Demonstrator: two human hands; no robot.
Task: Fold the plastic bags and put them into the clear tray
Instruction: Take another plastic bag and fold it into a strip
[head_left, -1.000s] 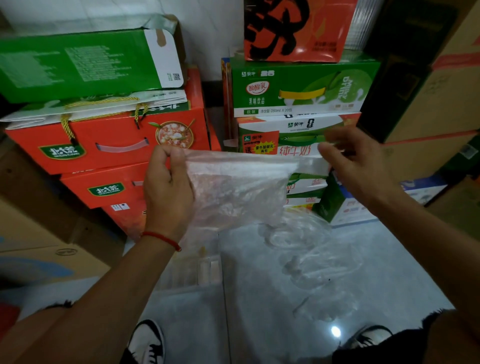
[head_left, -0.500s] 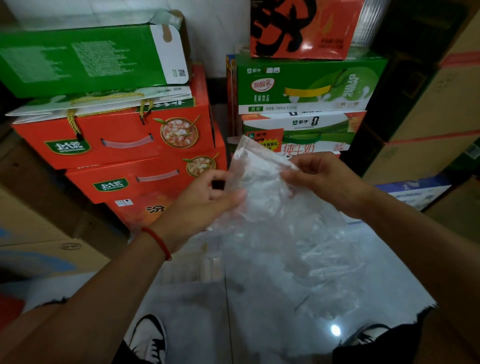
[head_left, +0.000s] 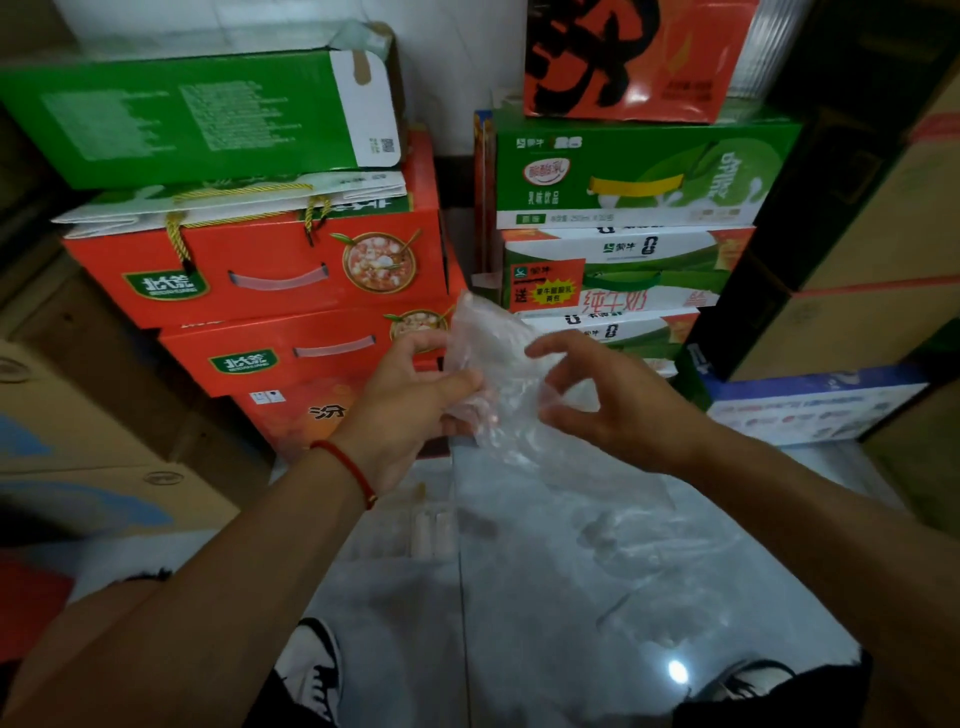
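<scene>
A clear plastic bag (head_left: 498, 358) hangs folded into a narrow strip in front of me. My left hand (head_left: 410, 400) pinches its left edge between thumb and fingers. My right hand (head_left: 608, 400) is at the bag's right side with thumb and forefinger spread in a C shape, touching the plastic but not clearly gripping it. On the floor below lies a heap of loose clear bags (head_left: 639, 545). The clear tray (head_left: 415, 525) sits on the floor under my left wrist, partly hidden by the arm.
Red gift boxes (head_left: 260, 270) and a green carton (head_left: 197, 114) are stacked at the left, green milk cartons (head_left: 644, 176) in the middle, brown cardboard boxes (head_left: 872, 312) at the right. My shoes (head_left: 311, 675) stand on the grey tiled floor (head_left: 395, 623).
The bag went from spread wide between both hands to folded narrow. Both hands came together and lower; my right hand's fingers have loosened off the bag.
</scene>
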